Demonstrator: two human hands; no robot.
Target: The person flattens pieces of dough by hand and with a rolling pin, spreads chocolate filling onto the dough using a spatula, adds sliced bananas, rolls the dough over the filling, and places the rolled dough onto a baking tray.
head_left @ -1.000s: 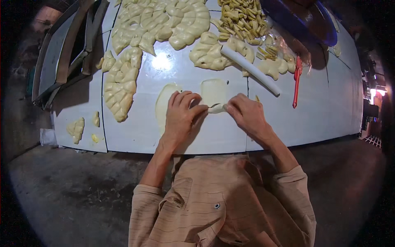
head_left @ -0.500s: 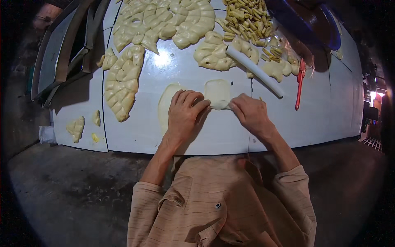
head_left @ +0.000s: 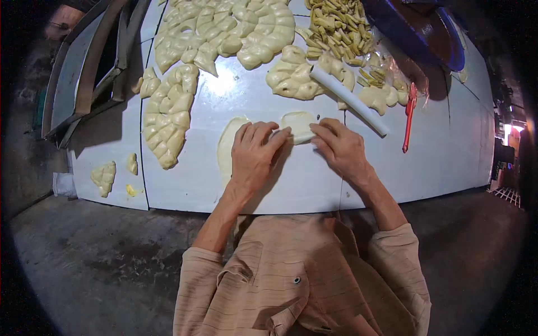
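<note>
A thin pale dough sheet (head_left: 298, 120) lies on the white table before me, its near edge rolled up into a narrow strip. My left hand (head_left: 256, 147) pinches the left end of that rolled edge between bent fingers. At the right end, my right hand (head_left: 340, 147) has its thumb and fingers closed on the same edge. A second flat dough sheet (head_left: 226, 148) spreads beside my left hand, partly covered by it. Beyond my right hand a white rolling pin (head_left: 348, 101) rests at a slant, its far end against a lump of dough (head_left: 291, 75).
Scored dough masses (head_left: 168, 115) lie left and far. A heap of yellowish cut pieces (head_left: 339, 28) sits at the far right, near a blue basin (head_left: 457, 39). A red-handled cutter (head_left: 409, 119) is on the right. Metal trays (head_left: 84, 67) lean at the left; dough scraps (head_left: 103, 178) lie nearby.
The near edge of the dough sheet is rolled a little farther away from me, so less of it lies flat. My right hand has shifted slightly away from me.
</note>
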